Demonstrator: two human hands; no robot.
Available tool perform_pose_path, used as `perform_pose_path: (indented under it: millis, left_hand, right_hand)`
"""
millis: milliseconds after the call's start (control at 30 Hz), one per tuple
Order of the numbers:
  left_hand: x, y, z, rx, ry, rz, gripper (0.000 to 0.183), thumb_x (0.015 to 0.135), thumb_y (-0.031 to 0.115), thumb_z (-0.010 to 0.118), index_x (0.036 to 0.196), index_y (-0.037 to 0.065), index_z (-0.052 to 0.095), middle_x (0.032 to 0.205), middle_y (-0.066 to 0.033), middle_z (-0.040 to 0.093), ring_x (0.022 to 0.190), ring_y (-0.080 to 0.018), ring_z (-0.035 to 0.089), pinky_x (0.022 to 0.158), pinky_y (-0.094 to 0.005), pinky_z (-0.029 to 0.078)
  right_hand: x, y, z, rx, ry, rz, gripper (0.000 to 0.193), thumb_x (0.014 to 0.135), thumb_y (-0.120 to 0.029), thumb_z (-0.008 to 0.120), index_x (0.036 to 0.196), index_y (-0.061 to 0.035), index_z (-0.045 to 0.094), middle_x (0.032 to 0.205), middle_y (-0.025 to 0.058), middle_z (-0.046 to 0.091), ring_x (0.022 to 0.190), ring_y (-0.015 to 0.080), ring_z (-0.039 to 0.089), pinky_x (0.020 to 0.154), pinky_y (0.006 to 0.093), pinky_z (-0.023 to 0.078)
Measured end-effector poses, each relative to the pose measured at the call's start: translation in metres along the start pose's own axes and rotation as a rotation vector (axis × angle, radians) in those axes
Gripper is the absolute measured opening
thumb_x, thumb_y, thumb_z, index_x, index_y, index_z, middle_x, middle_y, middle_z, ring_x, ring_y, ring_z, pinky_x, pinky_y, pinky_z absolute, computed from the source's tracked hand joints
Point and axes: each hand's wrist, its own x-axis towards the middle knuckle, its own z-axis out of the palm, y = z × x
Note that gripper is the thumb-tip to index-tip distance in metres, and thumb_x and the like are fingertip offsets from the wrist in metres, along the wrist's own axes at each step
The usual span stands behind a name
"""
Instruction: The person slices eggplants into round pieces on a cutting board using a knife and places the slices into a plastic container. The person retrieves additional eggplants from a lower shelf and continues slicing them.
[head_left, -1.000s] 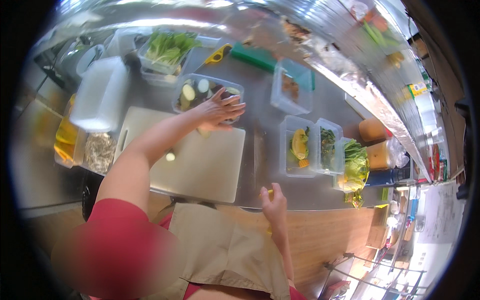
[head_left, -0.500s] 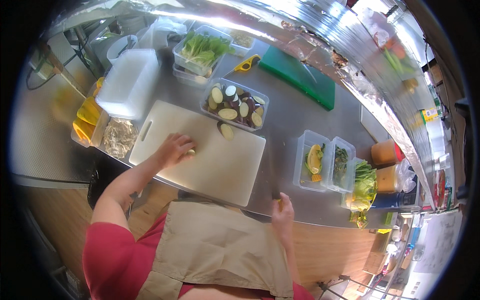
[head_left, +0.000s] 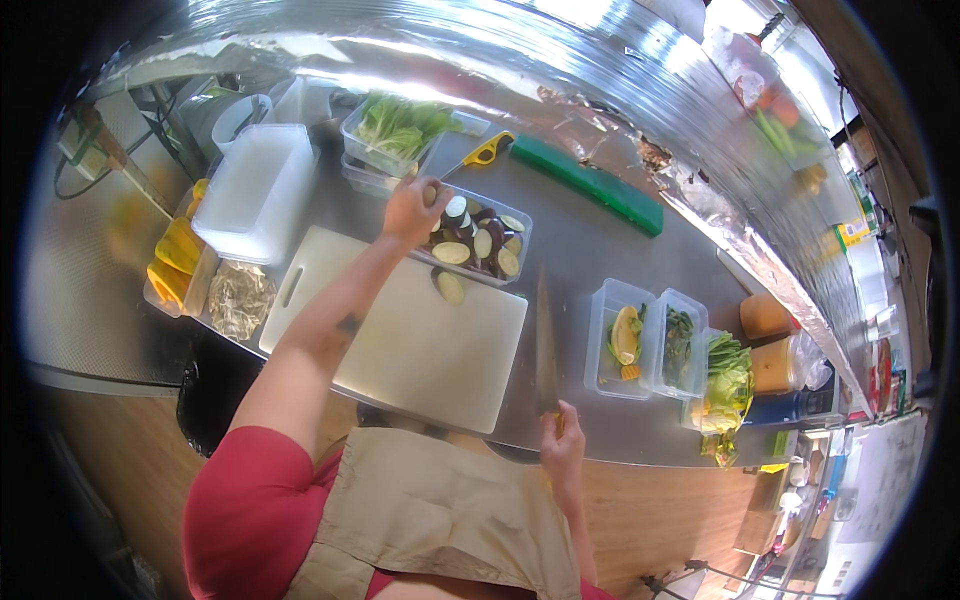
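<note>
My left hand (head_left: pixel 407 213) reaches over the left end of a clear plastic container (head_left: pixel 527 236) full of eggplant pieces (head_left: pixel 483 243). Its fingers are closed around what looks like a small eggplant piece (head_left: pixel 430 193), partly hidden by the hand. An eggplant slice (head_left: pixel 450 287) lies near the far edge of the white cutting board (head_left: pixel 430 345), just in front of that container. Low on the right, my right hand (head_left: pixel 563 440) grips a knife (head_left: pixel 545 345) by its handle, the long blade pointing away from me beside the board.
Yellow-handled scissors (head_left: pixel 488 150) and a green cutting board (head_left: pixel 590 187) lie at the back. Leafy greens (head_left: pixel 395 128) fill another tub. Stacked empty containers (head_left: pixel 255 190) and yellow peppers (head_left: pixel 178 235) stand left. Tubs of vegetables (head_left: pixel 622 335) sit right. A foil-covered shelf (head_left: pixel 450 60) overhangs the far side.
My left hand has moved from the cutting board up and away to the eggplant container. My right hand still holds the knife in nearly the same place.
</note>
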Motion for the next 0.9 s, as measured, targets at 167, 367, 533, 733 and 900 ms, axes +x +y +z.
perform_pose_path:
  millis: [167,367,533,733,900]
  left_hand:
    - [0.009,-0.005,0.036,0.133,0.012,-0.051,0.059,0.081,0.029,0.075,0.131,0.006,0.056,0.127,-0.0172,0.058,0.120,-0.0344,0.054,0.100,-0.0421,0.044]
    - [-0.014,-0.030,0.051,0.140,-0.093,0.026,0.063,0.091,0.035,0.062,0.142,0.003,0.044,0.149,-0.0175,0.041,0.140,-0.0339,0.034,0.111,-0.0571,0.030]
    - [0.001,-0.024,0.041,0.327,-0.274,-0.106,0.066,0.098,0.058,0.037,0.149,0.016,0.038,0.156,-0.0042,0.035,0.144,-0.0318,0.026,0.108,-0.0677,0.021]
    - [-0.049,-0.014,0.013,0.014,0.028,0.409,0.046,0.085,0.024,0.069,0.128,0.013,0.058,0.136,-0.0104,0.052,0.124,-0.0332,0.047,0.100,-0.0493,0.039]
    - [-0.129,-0.008,0.001,0.145,-0.425,0.809,0.041,0.079,0.007,0.066,0.120,0.017,0.064,0.130,-0.0085,0.056,0.121,-0.0301,0.051,0.096,-0.0450,0.047]
  right_hand:
    - [-0.017,0.008,-0.002,0.022,-0.017,0.081,0.024,0.096,-0.010,0.058,0.118,-0.0016,0.056,0.085,0.0100,0.063,0.073,0.0172,0.057,0.068,0.0303,0.047]
    - [-0.037,0.017,-0.005,0.096,0.046,0.068,0.023,0.096,-0.009,0.058,0.117,-0.0006,0.057,0.083,0.0072,0.061,0.073,0.0134,0.054,0.066,0.0273,0.045]
    - [-0.036,0.004,-0.004,0.084,0.018,0.095,0.023,0.096,-0.009,0.059,0.117,-0.0002,0.056,0.086,0.0125,0.063,0.074,0.0193,0.058,0.068,0.0309,0.048]
    - [-0.044,0.001,-0.005,0.119,0.024,0.077,0.024,0.097,-0.011,0.058,0.118,-0.0012,0.055,0.085,0.0114,0.062,0.074,0.0194,0.058,0.068,0.0315,0.047]
    - [-0.047,-0.002,-0.007,0.081,-0.023,0.126,0.023,0.097,-0.012,0.058,0.117,-0.0020,0.055,0.090,0.0141,0.064,0.079,0.0233,0.061,0.072,0.0334,0.049]
